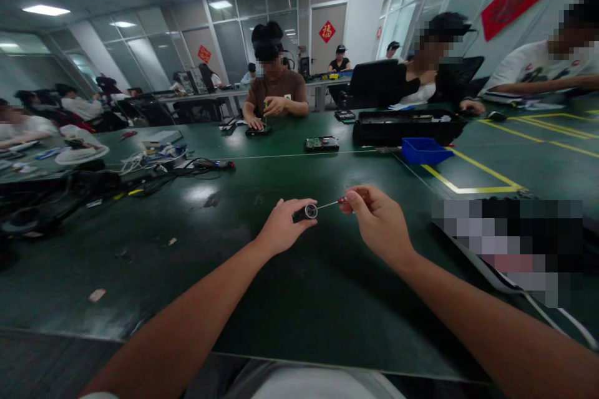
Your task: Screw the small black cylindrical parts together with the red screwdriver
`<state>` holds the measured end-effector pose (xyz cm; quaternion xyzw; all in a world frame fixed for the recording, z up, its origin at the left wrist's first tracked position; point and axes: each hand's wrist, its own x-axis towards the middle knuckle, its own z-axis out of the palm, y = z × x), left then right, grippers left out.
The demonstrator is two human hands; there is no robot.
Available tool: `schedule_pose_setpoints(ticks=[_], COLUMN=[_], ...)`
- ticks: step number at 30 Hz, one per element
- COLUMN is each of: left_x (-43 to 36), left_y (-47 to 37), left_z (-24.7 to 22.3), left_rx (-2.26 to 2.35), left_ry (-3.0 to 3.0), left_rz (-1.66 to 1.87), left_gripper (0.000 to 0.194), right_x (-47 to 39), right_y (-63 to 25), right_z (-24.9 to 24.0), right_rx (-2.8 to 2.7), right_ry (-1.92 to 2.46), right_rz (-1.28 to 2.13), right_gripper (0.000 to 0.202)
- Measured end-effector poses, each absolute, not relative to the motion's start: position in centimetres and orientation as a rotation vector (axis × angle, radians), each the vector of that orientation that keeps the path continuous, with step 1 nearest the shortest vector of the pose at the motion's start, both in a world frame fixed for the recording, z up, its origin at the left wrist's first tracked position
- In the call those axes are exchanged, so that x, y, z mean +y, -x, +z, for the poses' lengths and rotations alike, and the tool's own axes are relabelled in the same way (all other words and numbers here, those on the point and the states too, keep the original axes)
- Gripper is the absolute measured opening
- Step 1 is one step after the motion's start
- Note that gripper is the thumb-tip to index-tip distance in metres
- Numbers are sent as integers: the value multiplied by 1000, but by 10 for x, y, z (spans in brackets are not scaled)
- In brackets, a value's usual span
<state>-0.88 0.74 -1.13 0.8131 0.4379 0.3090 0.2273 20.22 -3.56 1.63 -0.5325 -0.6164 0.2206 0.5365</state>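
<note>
Above the desk (187,287), in from its near edge, the person's left hand (284,225) pinches a black cylinder (301,215) between its fingers. Opposite, the right hand (381,221) has fingers pinching a thin tool (329,204) by its red handle, shaft at the cylinder's ringed end.

Passable green tabletop (201,230) around the hands (284,226), black cable tangle (77,190) blocking far left, blue bin (425,152) ahead right
</note>
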Motion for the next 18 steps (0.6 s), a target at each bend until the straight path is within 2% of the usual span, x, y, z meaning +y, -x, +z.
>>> schedule_pose_setpoints(ticks=[5, 12, 18], left_x=[8, 9, 7], left_y=[9, 10, 10], left_z=[-13, -15, -12], left_rx=[1214, 1211, 1213], left_ry=[-2249, -2268, -2281], left_rz=[847, 813, 800], left_gripper=[38, 38, 38], right_x=[-38, -41, -37], right_y=[-204, -205, -206], right_z=[21, 18, 13], right_rx=[-1539, -1701, -1702], right_ry=[1360, 1215, 1293], right_rz=[460, 560, 514], right_gripper=[34, 16, 31])
